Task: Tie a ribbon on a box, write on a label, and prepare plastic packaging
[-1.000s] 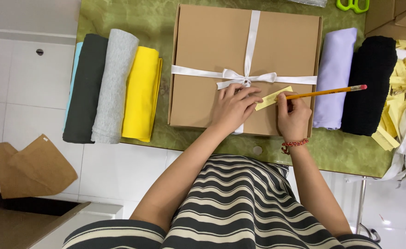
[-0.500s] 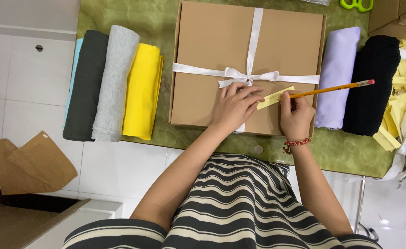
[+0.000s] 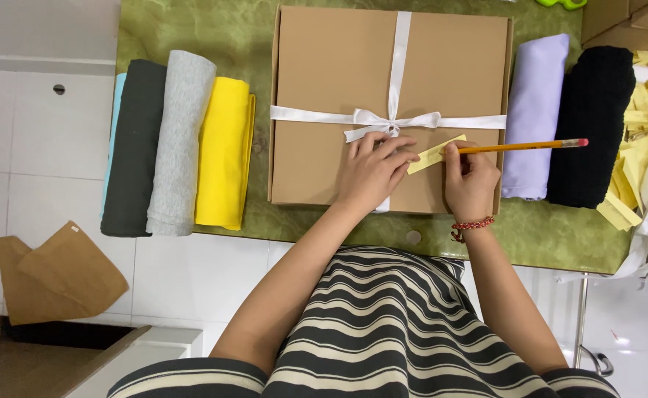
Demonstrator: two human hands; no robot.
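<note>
A flat brown cardboard box (image 3: 331,96) tied with a white ribbon and bow (image 3: 394,121) lies on the green table. My left hand (image 3: 372,171) rests flat on the box lid, fingers pinning a small yellow paper slip (image 3: 434,155). My right hand (image 3: 470,177) grips an orange pencil (image 3: 523,146) with a pink eraser, its tip on the slip. A red bead bracelet (image 3: 471,225) circles my right wrist.
Rolled fabrics lie left of the box: dark grey (image 3: 132,147), light grey (image 3: 180,140), yellow (image 3: 224,151). Lilac (image 3: 536,110) and black (image 3: 590,125) rolls lie to the right, beside yellow paper scraps (image 3: 644,118). The green table (image 3: 206,37) edge runs near my body. Brown paper (image 3: 55,273) lies on the white floor.
Both hands stay on the box. The pencil has shifted only slightly over the yellow slip.
</note>
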